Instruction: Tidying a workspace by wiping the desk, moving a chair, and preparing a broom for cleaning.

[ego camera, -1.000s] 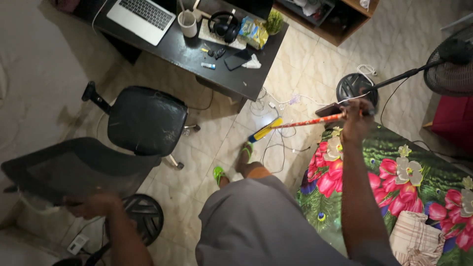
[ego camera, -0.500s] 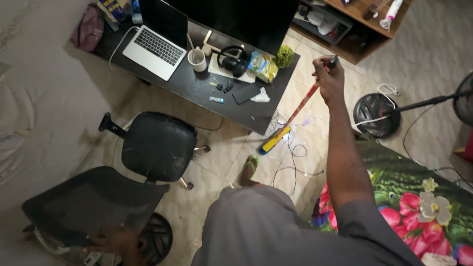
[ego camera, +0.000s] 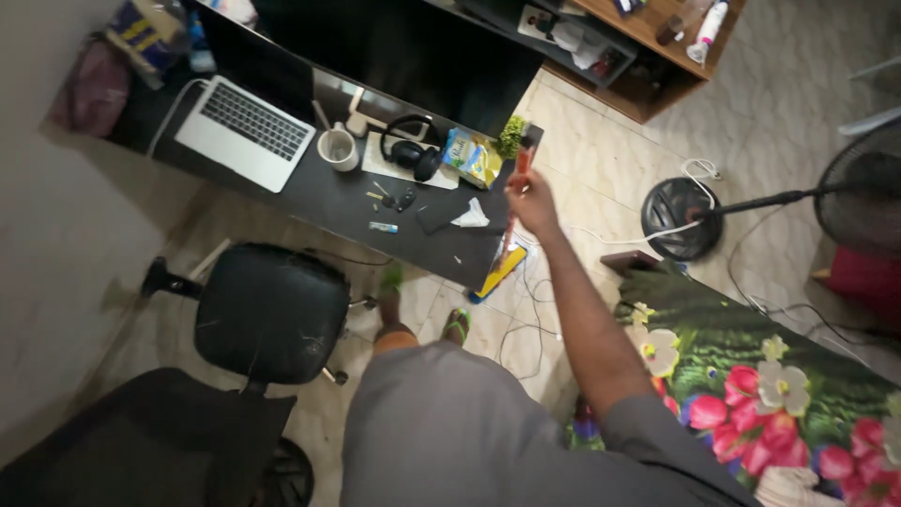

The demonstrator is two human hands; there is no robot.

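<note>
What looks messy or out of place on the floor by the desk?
A loose tangle of white cables sprawls over the tiles beside the desk corner, right where the right hand holds the broom. A crumpled tissue lies on the desk.

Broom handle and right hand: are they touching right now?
Touching. The head view shows the right hand closed around the upper part of the red broom handle, which runs down past the desk edge to the yellow broom head on the floor.
</note>
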